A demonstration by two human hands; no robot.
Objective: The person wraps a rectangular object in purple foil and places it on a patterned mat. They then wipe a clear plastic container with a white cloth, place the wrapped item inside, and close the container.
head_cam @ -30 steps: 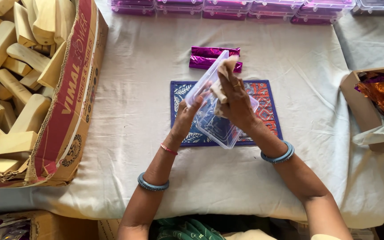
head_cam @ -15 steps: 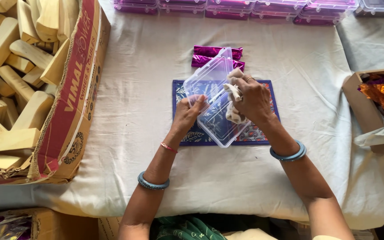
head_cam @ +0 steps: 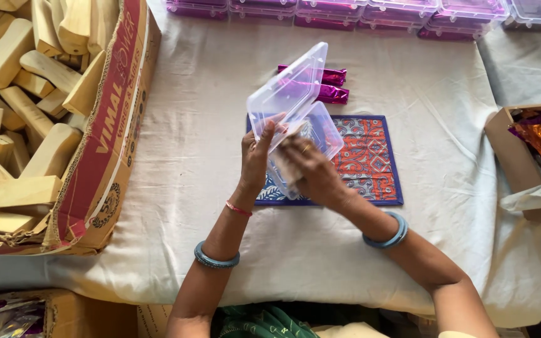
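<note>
- White cloth covers the table under both hands.
- Left of the left hand, a big cardboard box holds pale wooden blocks.
- Beneath the hands lies a patterned blue and orange mat.
- Clear hinged plastic container, lid raised, is tilted above the mat between the hands.
- Left hand grips the container's side.
- Right hand presses a whitish cloth into the container.
- Beyond the hands, purple foil packets.

Cardboard box cut off left; right hand blurred.
</note>
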